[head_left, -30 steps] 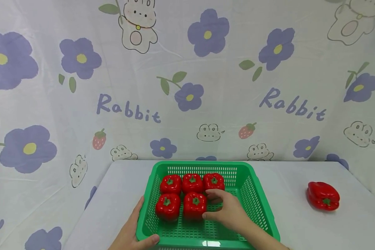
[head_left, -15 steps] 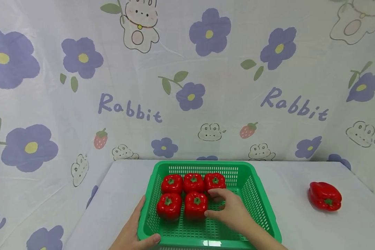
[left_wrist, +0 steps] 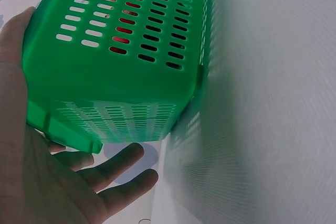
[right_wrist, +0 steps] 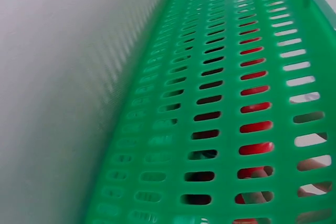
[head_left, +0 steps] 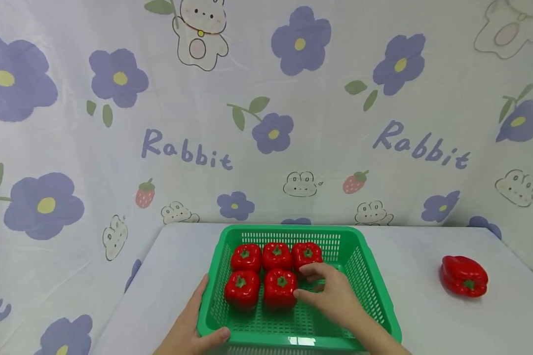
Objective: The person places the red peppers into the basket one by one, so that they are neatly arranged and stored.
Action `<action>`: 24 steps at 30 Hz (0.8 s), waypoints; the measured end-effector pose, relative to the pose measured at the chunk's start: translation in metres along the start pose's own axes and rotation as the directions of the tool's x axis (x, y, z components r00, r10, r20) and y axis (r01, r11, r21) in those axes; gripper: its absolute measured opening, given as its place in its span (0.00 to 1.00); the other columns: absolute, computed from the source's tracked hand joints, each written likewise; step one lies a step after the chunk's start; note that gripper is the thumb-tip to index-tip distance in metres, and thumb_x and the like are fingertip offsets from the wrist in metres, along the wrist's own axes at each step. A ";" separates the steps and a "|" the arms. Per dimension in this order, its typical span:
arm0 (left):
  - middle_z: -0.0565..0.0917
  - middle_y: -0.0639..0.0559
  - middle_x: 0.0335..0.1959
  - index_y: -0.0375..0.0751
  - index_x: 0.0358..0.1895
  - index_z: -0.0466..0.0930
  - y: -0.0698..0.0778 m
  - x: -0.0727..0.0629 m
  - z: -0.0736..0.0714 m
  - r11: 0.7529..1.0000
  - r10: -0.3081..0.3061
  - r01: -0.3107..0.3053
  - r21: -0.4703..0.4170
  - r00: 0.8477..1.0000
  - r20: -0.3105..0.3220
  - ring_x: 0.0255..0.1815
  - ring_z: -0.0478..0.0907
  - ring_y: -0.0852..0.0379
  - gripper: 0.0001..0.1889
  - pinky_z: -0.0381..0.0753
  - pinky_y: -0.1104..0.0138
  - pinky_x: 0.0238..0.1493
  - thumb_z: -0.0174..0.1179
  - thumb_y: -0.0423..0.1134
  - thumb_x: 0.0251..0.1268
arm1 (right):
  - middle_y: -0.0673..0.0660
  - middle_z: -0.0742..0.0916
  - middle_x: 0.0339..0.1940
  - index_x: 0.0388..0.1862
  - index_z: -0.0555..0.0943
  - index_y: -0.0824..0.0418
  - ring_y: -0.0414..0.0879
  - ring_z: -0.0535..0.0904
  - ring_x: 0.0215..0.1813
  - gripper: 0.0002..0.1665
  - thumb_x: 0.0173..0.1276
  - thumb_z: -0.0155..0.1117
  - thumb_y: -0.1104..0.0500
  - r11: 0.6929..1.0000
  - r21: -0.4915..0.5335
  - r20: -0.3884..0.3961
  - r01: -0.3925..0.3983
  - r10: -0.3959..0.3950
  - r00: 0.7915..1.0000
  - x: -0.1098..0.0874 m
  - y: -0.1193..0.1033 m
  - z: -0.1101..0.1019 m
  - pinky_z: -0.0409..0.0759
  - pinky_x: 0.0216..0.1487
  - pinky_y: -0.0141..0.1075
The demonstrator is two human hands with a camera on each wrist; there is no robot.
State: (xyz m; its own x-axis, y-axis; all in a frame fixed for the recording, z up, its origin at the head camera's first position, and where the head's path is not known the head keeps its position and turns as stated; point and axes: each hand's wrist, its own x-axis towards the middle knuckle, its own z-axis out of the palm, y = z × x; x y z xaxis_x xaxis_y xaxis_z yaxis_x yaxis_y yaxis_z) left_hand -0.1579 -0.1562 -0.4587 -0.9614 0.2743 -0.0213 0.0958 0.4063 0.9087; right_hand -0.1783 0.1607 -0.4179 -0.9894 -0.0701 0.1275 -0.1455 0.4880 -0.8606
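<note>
Several red bell peppers with green stems sit in a green plastic basket, three at the back and two in front. My left hand holds the basket's near left corner. Its thumb lies on the front rim; in the left wrist view the lower fingers spread outside the wall. Inside the basket, my right hand has its fingers loosely bent around a gap. The thumb tip is at the right side of the front pepper, the fingertips beside the back right pepper. Contact is hard to tell.
One more red bell pepper lies on its side on the white table, right of the basket. A white cloth printed with flowers and rabbits hangs behind the table. The basket's slotted front wall fills much of the right wrist view.
The right hand has edged slightly right, away from the front pepper. The left hand and the peppers keep their places in relation to the basket; the head view has shifted a little.
</note>
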 end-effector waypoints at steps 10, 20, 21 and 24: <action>0.58 0.49 0.74 0.54 0.80 0.38 -0.001 0.002 -0.001 1.000 -0.003 0.002 0.012 1.000 0.013 0.60 0.70 0.48 0.54 0.80 0.56 0.50 0.68 0.53 0.58 | 0.55 0.83 0.54 0.59 0.79 0.59 0.47 0.79 0.55 0.29 0.64 0.71 0.46 0.993 0.118 -0.107 -0.003 0.016 0.994 -0.024 -0.017 -0.075 0.78 0.50 0.31; 0.58 0.52 0.74 0.57 0.80 0.40 -0.001 -0.002 -0.005 0.998 0.002 0.000 0.055 0.999 -0.035 0.60 0.69 0.49 0.54 0.80 0.57 0.51 0.69 0.53 0.56 | 0.59 0.80 0.58 0.63 0.77 0.61 0.46 0.81 0.52 0.32 0.63 0.74 0.53 0.981 -0.194 -0.374 0.001 -0.075 0.924 -0.051 0.053 -0.180 0.80 0.39 0.25; 0.58 0.52 0.74 0.56 0.80 0.40 -0.001 -0.002 -0.005 0.999 0.002 0.000 0.054 1.000 -0.031 0.60 0.69 0.49 0.54 0.79 0.56 0.51 0.69 0.53 0.56 | 0.62 0.78 0.60 0.66 0.75 0.62 0.53 0.79 0.55 0.35 0.63 0.74 0.52 0.973 -0.229 -0.388 -0.030 -0.062 0.919 -0.053 0.067 -0.192 0.81 0.40 0.30; 0.57 0.50 0.75 0.54 0.80 0.39 -0.001 0.001 -0.003 0.998 0.001 0.000 0.055 1.000 -0.010 0.62 0.68 0.48 0.54 0.79 0.54 0.53 0.68 0.54 0.57 | 0.73 0.68 0.67 0.73 0.65 0.66 0.73 0.68 0.59 0.43 0.66 0.70 0.50 0.951 -0.278 -0.364 -0.135 0.026 0.931 -0.057 0.110 -0.227 0.81 0.42 0.49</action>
State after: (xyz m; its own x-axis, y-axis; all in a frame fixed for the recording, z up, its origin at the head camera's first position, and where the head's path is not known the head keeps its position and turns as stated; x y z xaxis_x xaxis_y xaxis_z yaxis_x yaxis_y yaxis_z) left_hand -0.1601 -0.1593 -0.4585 -0.9640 0.2655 -0.0163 0.1100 0.4536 0.8844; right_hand -0.1378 0.4154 -0.4076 -0.9241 0.2642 0.2763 -0.0043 0.7156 -0.6985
